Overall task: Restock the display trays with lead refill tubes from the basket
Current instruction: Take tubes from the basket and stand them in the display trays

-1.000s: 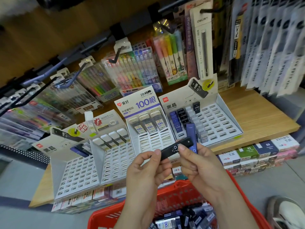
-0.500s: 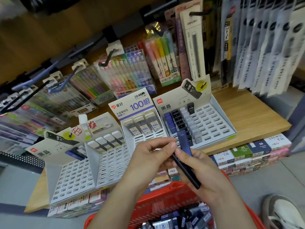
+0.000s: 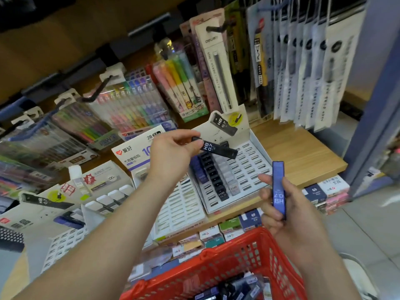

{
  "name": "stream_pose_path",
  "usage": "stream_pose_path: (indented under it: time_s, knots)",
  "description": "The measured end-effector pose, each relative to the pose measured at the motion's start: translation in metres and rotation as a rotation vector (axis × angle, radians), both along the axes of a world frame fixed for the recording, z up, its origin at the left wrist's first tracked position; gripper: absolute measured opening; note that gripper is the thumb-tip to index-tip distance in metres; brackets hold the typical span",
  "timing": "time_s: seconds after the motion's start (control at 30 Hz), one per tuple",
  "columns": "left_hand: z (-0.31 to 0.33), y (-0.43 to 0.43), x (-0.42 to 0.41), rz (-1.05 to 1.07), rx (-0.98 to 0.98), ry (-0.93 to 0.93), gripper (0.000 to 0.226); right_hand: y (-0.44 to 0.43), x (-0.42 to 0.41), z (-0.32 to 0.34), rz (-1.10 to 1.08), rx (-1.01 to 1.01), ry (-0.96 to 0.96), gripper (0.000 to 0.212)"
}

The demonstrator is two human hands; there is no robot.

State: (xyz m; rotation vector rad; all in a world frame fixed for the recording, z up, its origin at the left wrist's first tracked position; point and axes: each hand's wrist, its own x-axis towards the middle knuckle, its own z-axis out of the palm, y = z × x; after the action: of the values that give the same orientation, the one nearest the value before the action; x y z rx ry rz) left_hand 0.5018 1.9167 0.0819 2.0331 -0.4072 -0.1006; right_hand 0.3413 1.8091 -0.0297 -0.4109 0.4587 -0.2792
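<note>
Fingers of the left hand (image 3: 173, 148) pinched a black HB 0.7 lead tube (image 3: 216, 148) over the white display tray (image 3: 249, 169) at twelve o'clock, one end hidden in the grip. At three o'clock the right hand (image 3: 275, 204) clasped a blue lead tube (image 3: 278, 187) upright. Tubes in the red basket (image 3: 227, 267) at six o'clock were blurred and cut off by the frame edge.
</note>
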Motion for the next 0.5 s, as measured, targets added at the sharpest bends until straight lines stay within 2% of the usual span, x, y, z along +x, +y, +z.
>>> stream_pose_path:
  time_s: [0.13, 0.23, 0.5]
  knots:
    - [-0.016, -0.027, 0.023, -0.041, 0.283, -0.248, 0.017, -0.002, 0.001, -0.002, -0.044, 0.013, 0.013, 0.040]
    - [-0.028, -0.037, 0.029, -0.109, 0.432, -0.339, 0.020, 0.000, 0.000, -0.002, -0.030, 0.006, 0.032, 0.037]
    - [-0.034, -0.049, 0.029, -0.208, 0.541, -0.479, 0.023, 0.000, -0.002, -0.001, -0.039, 0.016, 0.039, 0.037]
